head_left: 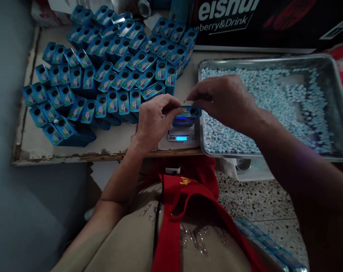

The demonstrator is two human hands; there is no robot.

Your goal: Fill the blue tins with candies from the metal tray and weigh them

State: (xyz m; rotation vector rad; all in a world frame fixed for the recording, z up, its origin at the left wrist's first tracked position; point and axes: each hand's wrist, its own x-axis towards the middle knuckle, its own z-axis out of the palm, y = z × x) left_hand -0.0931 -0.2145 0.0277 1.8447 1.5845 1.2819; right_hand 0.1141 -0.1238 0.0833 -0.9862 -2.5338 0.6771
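Observation:
A blue candy box (183,121) with a round hole in its top stands on a small digital scale (173,138) with a lit display. My left hand (156,119) is closed at the box's left end, thumb and fingertips at its top edge. Just above the right end, by the hole, my right hand (226,100) has its thumb and fingers drawn together; whatever is between them is too small to make out. Beneath that hand and forearm lies a metal tray (273,155) of small pale-blue and white candies (236,139).
Many similar blue boxes (111,102) stand in packed rows on the left of the worn table (109,151), holes upward. A black printed carton (259,26) is behind the tray. Below the table edge are a white container (254,174) and a speckled floor (262,200).

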